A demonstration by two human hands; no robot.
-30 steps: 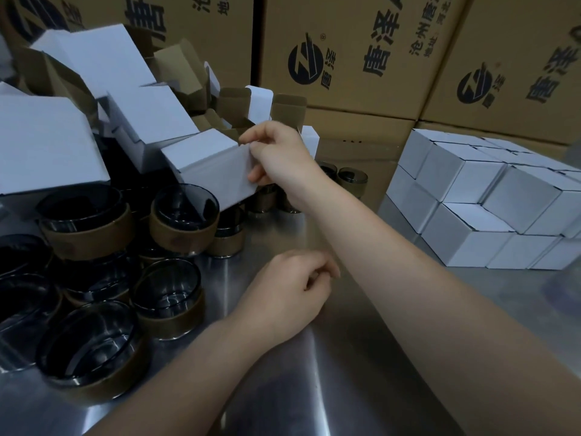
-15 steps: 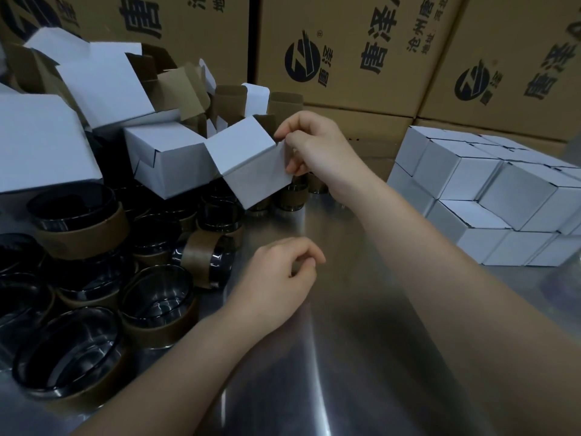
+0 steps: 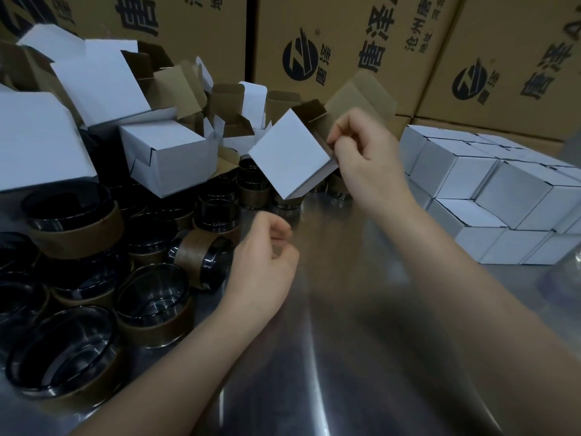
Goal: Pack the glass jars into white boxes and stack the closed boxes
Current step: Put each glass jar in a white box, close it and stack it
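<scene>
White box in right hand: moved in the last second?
Yes. The white box went right, out of the open-box pile toward the closed stack, pinched by the right hand.

The middle brown corrugated cardboard carton at the back carries a round black logo with a small ® at its upper right. Beside it are large black characters 唐泽 and a smaller line starting 沧州唐 — cut off by the frame edge. The right-hand brown carton repeats logo and 唐泽 (tilted in this view); the left-hand brown carton shows a large 唐.
</scene>
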